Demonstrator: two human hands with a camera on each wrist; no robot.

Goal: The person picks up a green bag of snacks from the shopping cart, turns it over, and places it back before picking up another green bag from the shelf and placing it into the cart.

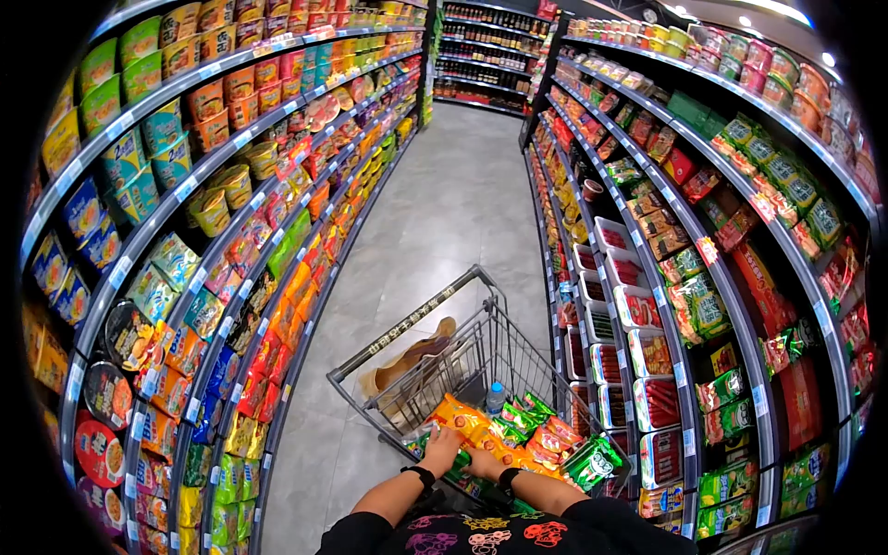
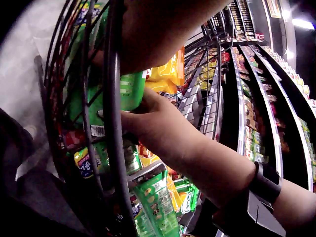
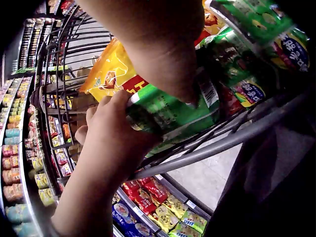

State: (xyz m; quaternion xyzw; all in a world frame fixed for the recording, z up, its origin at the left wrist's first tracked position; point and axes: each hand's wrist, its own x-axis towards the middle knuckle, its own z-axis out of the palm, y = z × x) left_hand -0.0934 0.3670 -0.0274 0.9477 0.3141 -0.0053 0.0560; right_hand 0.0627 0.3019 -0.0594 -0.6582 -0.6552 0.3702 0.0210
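Observation:
In the right wrist view my left hand (image 3: 111, 126) grips one end of a green snack bag (image 3: 170, 113). My right hand (image 3: 165, 54) has its fingertips on the same bag's other end. The left wrist view shows the right hand's thumb over the bag, partly behind the cart's bars. From the head view, both hands, left (image 1: 442, 450) and right (image 1: 483, 464), are low inside the shopping cart (image 1: 555, 370) at its near end. An orange-yellow bag (image 1: 462, 418) lies right beyond them. Red-orange packets (image 1: 553, 439) and another green bag (image 1: 592, 462) lie to the right.
A bottle with a blue cap (image 1: 496, 400) stands among the bags. The cart's handle bar (image 1: 412, 314) is at its far left. Shelves of instant noodles (image 1: 213, 213) line the left side; shelves of packets and white trays (image 1: 638, 305) line the right. Grey aisle floor (image 1: 425, 194) stretches ahead.

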